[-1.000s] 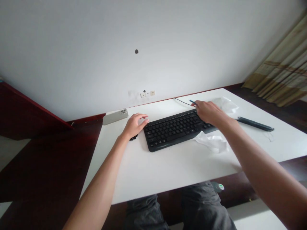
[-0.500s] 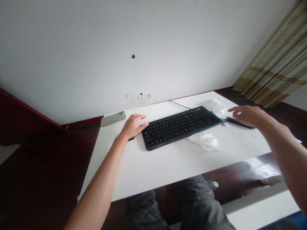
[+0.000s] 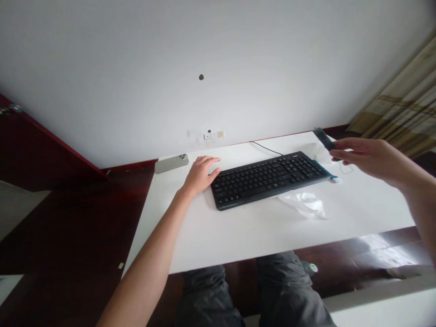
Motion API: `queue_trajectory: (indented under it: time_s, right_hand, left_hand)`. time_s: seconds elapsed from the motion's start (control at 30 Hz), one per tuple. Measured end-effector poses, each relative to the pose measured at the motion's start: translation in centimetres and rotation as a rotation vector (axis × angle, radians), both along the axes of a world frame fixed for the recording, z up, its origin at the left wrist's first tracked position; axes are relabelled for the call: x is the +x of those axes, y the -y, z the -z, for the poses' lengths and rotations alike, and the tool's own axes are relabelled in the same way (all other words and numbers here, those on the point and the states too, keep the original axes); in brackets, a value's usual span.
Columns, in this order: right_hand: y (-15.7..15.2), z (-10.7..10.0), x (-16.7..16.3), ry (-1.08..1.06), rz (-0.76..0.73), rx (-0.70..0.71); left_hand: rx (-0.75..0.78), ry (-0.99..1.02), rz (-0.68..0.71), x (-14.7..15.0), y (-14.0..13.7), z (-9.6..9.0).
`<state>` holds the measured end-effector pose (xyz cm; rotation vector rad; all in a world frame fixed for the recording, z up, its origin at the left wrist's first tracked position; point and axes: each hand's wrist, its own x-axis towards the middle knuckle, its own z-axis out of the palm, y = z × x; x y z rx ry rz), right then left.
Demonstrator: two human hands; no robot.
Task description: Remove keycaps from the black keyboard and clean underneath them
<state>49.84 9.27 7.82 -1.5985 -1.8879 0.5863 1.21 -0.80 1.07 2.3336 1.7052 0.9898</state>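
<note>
Pinches a slim dark object (image 3: pixel 323 138) by its near end between the thumb and fingers of the right hand (image 3: pixel 369 158), near the right end of the black keyboard (image 3: pixel 269 179) on the white bench (image 3: pixel 231 240). Holds the left hand (image 3: pixel 200 175) loosely spread and empty at the keyboard's left end; cannot tell whether touching or just beside. Has a phone (image 3: pixel 172 164) lying back-up beyond the left hand and a crumpled plastic bag (image 3: pixel 304 204) before the keyboard.
</note>
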Motion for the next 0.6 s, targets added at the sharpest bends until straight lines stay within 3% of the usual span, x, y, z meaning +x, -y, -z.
queue_trajectory:
  time_s: [0.07,0.2,0.33,0.47,0.6]
  right_hand:
    - [0.7,-1.0,-5.4,-0.388,-0.175,-0.054]
    - [2.8,-1.6,-16.1,-0.742,-0.333,-0.187]
    - [6.3,0.3,-24.4,-0.989,-0.459,-0.344]
    - [8.1,3.6,-28.6,-1.053,-0.474,-0.511]
    - [6.6,5.7,-28.5,-0.886,-0.623,-0.569]
  left_hand:
    - [0.006,0.025,0.002,-0.1,-0.1,0.2]
    - [-0.011,0.032,0.003,-0.3,-0.1,0.4]
    - [-0.003,0.000,-0.018,-0.9,-0.4,0.3]
    - [0.014,0.035,-0.070,-1.9,-0.7,0.5]
    - [0.023,0.095,-0.138,-2.2,-0.8,0.7]
